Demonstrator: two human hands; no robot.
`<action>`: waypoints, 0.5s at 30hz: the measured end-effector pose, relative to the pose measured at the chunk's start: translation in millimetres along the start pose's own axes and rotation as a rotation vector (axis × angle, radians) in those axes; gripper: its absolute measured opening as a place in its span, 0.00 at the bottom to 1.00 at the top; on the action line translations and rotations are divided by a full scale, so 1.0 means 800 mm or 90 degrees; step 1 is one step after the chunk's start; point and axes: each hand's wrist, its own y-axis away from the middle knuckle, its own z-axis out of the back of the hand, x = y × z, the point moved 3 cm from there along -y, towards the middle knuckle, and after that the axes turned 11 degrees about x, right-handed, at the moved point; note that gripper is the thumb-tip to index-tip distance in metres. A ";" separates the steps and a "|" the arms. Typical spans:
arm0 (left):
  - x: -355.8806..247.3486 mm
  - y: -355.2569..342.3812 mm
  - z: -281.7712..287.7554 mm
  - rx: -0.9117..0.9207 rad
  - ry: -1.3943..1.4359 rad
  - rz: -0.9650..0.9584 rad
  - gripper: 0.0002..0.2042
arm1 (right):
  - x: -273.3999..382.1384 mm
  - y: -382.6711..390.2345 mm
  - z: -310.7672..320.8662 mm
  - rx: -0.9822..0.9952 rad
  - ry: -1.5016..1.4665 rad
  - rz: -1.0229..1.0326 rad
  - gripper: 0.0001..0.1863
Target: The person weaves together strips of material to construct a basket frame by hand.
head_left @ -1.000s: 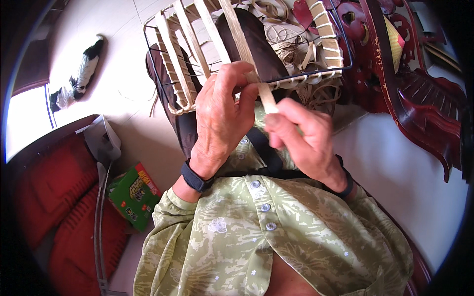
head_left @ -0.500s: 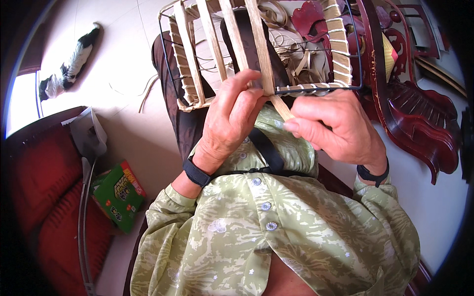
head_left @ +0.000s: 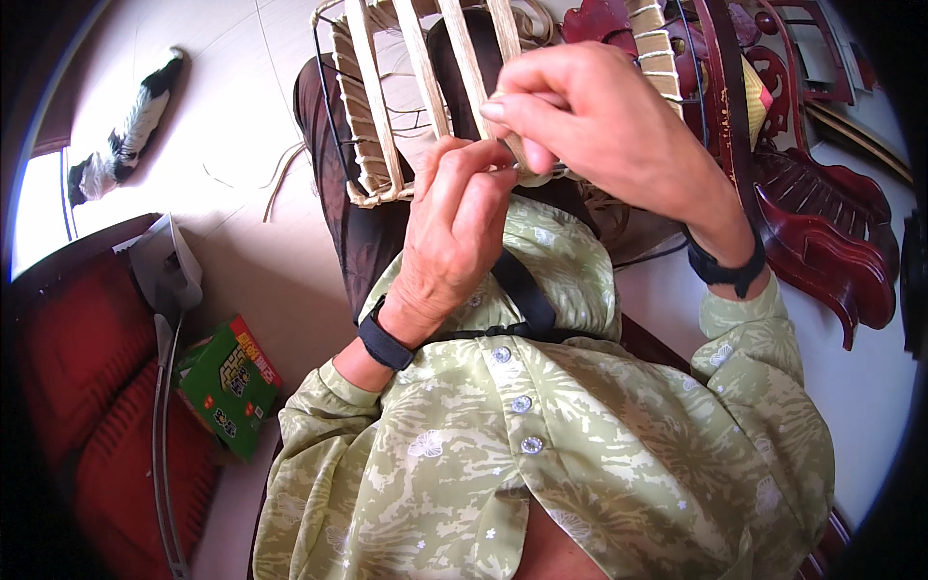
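Note:
A wire-framed basket (head_left: pixel 363 126) rests across my lap, its sides wrapped in tan strips and white cord. Several flat tan strips (head_left: pixel 467 58) run lengthwise across its opening. At the near rim, my left hand (head_left: pixel 454 217) pinches a flat strip (head_left: pixel 505 29) where it meets the wire, with fingers and thumb closed. My right hand (head_left: pixel 614 130) is raised just over that rim, thumb and fingers pinched together. The end of the strip goes up into its grip, mostly hidden by the fingers. The right hand also covers the near right part of the basket.
Carved dark red wooden furniture (head_left: pixel 822 232) stands at the right. A red cushioned seat (head_left: pixel 145 445) and a green box (head_left: pixel 232 387) are at the lower left. A black and white cat (head_left: pixel 135 126) lies on the tiled floor. A loose strip (head_left: pixel 282 179) lies nearby.
My right hand has risen from below the near rim to above it, bringing the strip's end up and over. My left hand keeps its pinch at the rim. The basket has shifted slightly.

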 end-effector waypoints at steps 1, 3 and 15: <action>0.001 0.003 -0.002 -0.028 0.047 0.021 0.15 | -0.002 -0.007 -0.001 0.006 0.016 -0.008 0.15; 0.001 0.004 0.000 -0.021 0.045 0.024 0.17 | -0.007 -0.018 -0.001 0.018 0.048 -0.025 0.16; -0.001 -0.013 0.013 0.110 -0.045 0.087 0.24 | -0.016 -0.024 -0.002 0.004 -0.065 -0.026 0.15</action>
